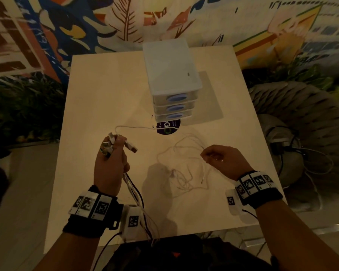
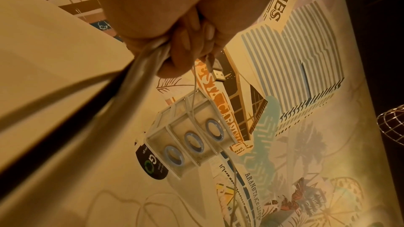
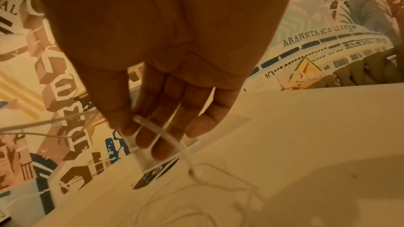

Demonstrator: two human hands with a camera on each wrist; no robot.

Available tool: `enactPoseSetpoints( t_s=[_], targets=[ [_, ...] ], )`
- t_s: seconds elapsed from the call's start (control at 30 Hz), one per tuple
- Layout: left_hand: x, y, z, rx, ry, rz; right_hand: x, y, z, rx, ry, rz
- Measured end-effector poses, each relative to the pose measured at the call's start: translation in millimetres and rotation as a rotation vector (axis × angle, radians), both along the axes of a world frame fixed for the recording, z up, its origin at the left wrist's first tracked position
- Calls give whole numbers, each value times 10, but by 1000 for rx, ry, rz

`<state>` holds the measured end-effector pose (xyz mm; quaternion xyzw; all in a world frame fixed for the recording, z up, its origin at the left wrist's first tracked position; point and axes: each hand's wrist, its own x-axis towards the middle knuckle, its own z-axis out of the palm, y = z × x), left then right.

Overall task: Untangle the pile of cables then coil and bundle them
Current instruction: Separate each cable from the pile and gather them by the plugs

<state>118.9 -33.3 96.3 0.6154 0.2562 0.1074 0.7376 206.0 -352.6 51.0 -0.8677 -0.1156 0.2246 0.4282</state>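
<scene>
— Where are the cables now?

— Split in two lots. Her left hand (image 1: 111,165) is closed round a bundle of cables (image 1: 134,192), the plugs (image 1: 114,144) sticking out above the fist and the cords trailing off the near edge of the worktop (image 1: 98,90). One white cord (image 1: 133,127) runs from that fist toward the drawer unit. The right hand (image 1: 224,160) pinches a single thin white cable (image 3: 166,136) between thumb and fingertips, lifted out of the loose tangle (image 1: 184,173) lying between the two hands.

— So she's teasing one strand free?

— That's my reading. I'd say she does best to draw it slowly and follow it to its plug, letting the loops fall away rather than tugging, since a hard pull could tighten a knot. Keeping the left fist firm should stop the sorted ends slipping back.

— And the drawer unit (image 1: 172,75)?

— Three shut drawers, blue oval handles, standing at the far side on a dark round sticker (image 1: 167,130). The fronts are cloudy; I can't tell what's inside.
</scene>
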Motion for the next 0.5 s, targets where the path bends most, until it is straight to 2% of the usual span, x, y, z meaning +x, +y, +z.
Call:
enactPoseSetpoints(
  t_s=[0.1,0.27,0.5],
  targets=[
    [-15,0,-9,-1,-20,-4,-25,-11,-44,11,34,-7],
    [-17,-71,59,20,-23,-14,30,111,-161,-70,-25,-27],
    [-51,-129,171,74,-78,-24,418,235,-320,-219,-134,-144]
  ],
)
